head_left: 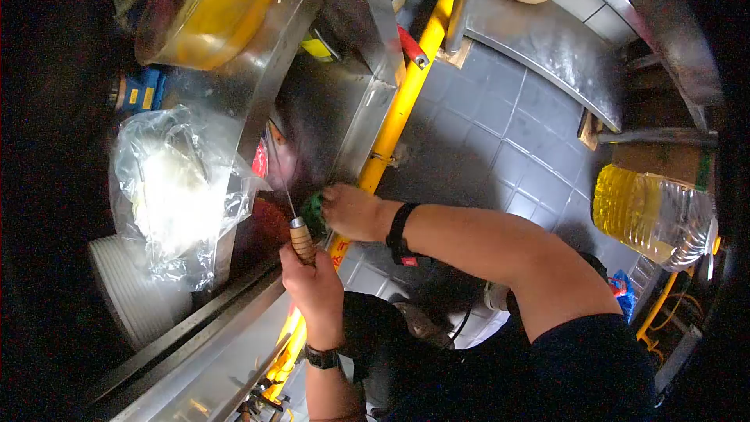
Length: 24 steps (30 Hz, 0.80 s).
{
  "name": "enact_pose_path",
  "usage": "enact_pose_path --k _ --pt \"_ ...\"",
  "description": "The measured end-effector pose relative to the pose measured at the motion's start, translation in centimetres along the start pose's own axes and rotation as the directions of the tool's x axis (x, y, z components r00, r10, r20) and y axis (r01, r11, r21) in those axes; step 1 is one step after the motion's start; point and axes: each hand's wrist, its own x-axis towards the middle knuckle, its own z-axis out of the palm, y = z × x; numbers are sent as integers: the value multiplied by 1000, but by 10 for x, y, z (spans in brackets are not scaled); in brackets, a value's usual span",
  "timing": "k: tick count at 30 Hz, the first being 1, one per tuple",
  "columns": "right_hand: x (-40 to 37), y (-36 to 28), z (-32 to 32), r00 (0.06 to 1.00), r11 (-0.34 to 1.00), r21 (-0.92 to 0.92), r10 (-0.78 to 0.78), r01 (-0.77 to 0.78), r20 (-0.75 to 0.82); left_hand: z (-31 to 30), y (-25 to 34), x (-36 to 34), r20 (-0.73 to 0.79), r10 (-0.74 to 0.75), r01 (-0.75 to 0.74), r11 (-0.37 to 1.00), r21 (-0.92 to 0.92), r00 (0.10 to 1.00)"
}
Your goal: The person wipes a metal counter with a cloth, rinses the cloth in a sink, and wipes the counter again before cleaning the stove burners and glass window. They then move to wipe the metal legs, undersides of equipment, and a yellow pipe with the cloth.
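Observation:
My left hand (312, 285) is wrapped round the ribbed wooden handle of a tool (301, 242). A metal collar joins the handle to a long, thin metal part that points up into a steel recess (312, 109). Close beside it, my right hand (351, 211) has its fingers curled over a rough green pad (314, 216), partly hidden by the fingers and the handle. A pinkish and red item (273, 158) lies behind the thin metal part. Below it is a dark red, blurred surface (266, 227).
A yellow pipe (383, 141) runs along the counter's front. Clear plastic bags (180, 195), a stack of white containers (137, 289) and a tub of yellow contents (223, 16) sit at left. At right stands a yellow oil bottle (652, 215); grey tiles (484, 125) cover the floor.

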Motion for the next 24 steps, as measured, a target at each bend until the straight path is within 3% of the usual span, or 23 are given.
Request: enact_pose_path --k 1,3,5,7,8,10,11,13,15,16,17,19,20,21,22,23,24 --pt "-4 10 -7 997 997 -12 77 -77 -6 2 -1 1 15 11 -11 1000 -4 1000" --pt "-19 39 -21 993 967 -242 98 -81 58 4 3 1 25 35 -35 999 -9 999" --pt "-37 79 -32 922 921 -133 378 -366 82 7 9 1 36 60 -60 998 -14 998" --pt "-51 134 -19 908 852 -323 414 -412 -65 11 19 4 52 92 -91 995 -36 994" --pt "-57 142 -17 907 849 -329 415 -414 -70 15 14 6 48 99 -97 995 -40 994" --pt "-66 151 -20 862 802 -393 272 -449 -429 32 -7 10 77 154 -155 988 6 985" --pt "-63 148 -25 862 798 -403 266 -449 -432 38 -9 12 70 160 -161 987 -3 985" --pt "-54 123 -30 896 779 -477 443 -406 -38 49 -8 15 67 166 -176 966 187 984" --pt "-51 109 -12 885 876 -147 441 -460 -148 56 -7 23 89 177 -194 948 252 980" --pt "-62 103 -21 950 920 -238 297 -311 -94 59 -9 26 120 170 -201 923 328 978" --pt "-64 105 -24 948 915 -249 303 -318 -96 65 -13 33 120 180 -210 925 317 976" --pt "-68 106 -25 857 862 92 506 -498 -97 76 -30 43 273 241 -358 744 564 931" --pt "-62 104 -26 614 575 430 787 -696 -59 87 -48 49 269 251 -363 747 557 930" --pt "-64 111 -30 610 577 422 789 -700 -67 101 -69 56 265 270 -378 641 668 926" --pt "-65 121 -34 520 477 419 854 -773 -15 108 -77 60 263 285 -379 523 764 922" --pt "-65 124 -36 424 389 464 905 -796 -30 104 -63 57 257 290 -379 531 758 922" --pt "-61 123 -42 313 314 555 944 -770 -100 91 -40 50 205 279 -341 637 692 938"
